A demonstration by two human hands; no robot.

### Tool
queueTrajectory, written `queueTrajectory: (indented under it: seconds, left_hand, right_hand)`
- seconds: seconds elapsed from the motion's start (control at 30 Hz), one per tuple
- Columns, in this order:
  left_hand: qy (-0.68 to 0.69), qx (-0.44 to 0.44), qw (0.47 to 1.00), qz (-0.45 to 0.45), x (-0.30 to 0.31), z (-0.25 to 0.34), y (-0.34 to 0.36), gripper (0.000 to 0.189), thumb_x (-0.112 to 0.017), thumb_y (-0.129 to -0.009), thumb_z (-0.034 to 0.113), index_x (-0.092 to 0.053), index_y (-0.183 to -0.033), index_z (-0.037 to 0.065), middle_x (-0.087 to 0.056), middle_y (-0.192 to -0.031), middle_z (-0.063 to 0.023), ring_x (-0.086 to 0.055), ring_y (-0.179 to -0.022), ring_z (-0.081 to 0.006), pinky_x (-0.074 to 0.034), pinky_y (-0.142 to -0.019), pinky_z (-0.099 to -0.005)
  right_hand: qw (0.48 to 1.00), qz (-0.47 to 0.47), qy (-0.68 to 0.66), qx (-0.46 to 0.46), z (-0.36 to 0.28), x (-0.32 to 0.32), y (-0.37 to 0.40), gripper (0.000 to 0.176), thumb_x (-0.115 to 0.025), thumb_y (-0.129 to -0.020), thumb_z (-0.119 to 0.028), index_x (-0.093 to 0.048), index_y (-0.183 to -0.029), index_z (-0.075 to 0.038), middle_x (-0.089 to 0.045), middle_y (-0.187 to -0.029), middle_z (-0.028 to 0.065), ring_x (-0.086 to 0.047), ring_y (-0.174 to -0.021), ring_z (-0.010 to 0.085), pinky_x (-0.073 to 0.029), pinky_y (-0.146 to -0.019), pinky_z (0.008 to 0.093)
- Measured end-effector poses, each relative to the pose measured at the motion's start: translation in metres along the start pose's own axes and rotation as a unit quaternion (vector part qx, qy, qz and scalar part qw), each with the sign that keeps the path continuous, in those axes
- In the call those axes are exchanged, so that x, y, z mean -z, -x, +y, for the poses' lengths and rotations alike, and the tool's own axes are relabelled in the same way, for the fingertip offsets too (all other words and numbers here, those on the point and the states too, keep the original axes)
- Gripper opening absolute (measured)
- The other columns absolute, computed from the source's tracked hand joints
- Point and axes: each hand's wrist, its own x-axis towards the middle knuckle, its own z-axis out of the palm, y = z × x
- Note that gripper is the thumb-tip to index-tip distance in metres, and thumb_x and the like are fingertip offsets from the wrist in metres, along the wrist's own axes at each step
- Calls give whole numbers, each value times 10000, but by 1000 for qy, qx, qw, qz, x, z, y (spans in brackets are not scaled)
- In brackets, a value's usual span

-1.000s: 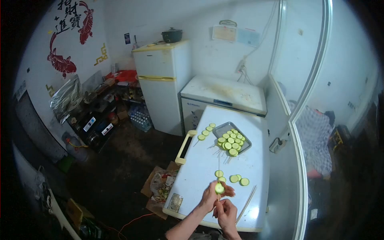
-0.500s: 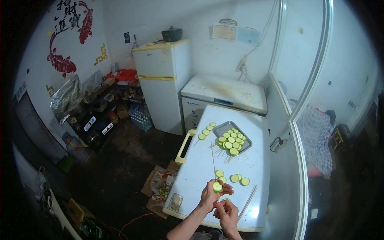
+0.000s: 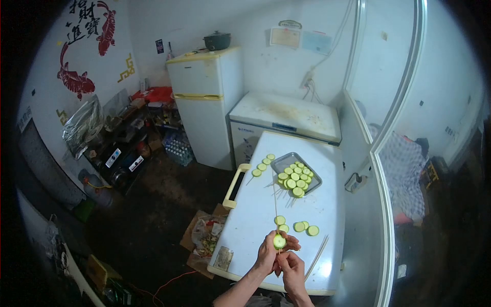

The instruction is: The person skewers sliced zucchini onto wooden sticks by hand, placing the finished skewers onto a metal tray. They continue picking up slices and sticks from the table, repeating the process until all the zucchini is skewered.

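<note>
We hold a round green slice (image 3: 280, 241) threaded on a thin wooden skewer (image 3: 275, 204), above the near edge of the white freezer top (image 3: 255, 204), a little left of that edge's middle. Our left hand (image 3: 267, 253) is closed around the slice, fingers curled at its rim with the pale cut face turned up toward us. Our right hand (image 3: 292, 268) sits just below and touches the left, pinched narrow on the skewer's lower end. The skewer rises from the slice and points toward the far edge.

Just beyond our hands, four loose slices (image 3: 299, 226) lie flat on the top, near one another, two of them overlapping. To their right, a few bare sticks (image 3: 318, 253) lie together, slanting toward the near right corner. A printed label (image 3: 223, 259) sits at the near left corner.

Farther back, toward the far edge, a metal tray (image 3: 281, 158) stands at an angle and is filled with skewered slices (image 3: 294, 181), whose stick ends poke out over its near rim. Just beside the tray, at the left edge of the top, one more filled stick (image 3: 262, 167) lies on the bare surface.
</note>
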Motion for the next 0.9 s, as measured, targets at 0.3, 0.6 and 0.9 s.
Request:
queueTrajectory:
  seconds: [0.3,0.6,0.9]
  left_hand:
    - [-6,-1,1000,-17,-1,-10,-2,391,-222,-1038,358,-480,-984,70,-645,-954,-195,-666,-900,-312,-554,-834,-445]
    - [16,10,1000,1,3,-10,-7,371,-222,-1041,371,-447,-980,81,-649,-972,-200,-668,-907,-303,-562,-807,-423]
    - [0,27,1000,-5,7,-16,-6,378,-220,-1050,373,-452,-994,80,-654,-1002,-201,-665,-960,-310,-557,-859,-427]
  right_hand:
    - [996,69,-49,33,12,-8,-10,171,-576,-997,-121,-575,-854,-26,-584,-721,-7,-473,-588,47,-354,-512,214]
    - [994,43,-97,-16,-6,-2,-11,160,-591,-968,-128,-606,-852,-18,-612,-700,43,-538,-565,101,-395,-488,223]
    - [997,68,-23,-13,9,1,-13,198,-594,-975,-133,-598,-807,-28,-597,-683,25,-515,-546,80,-383,-471,226]
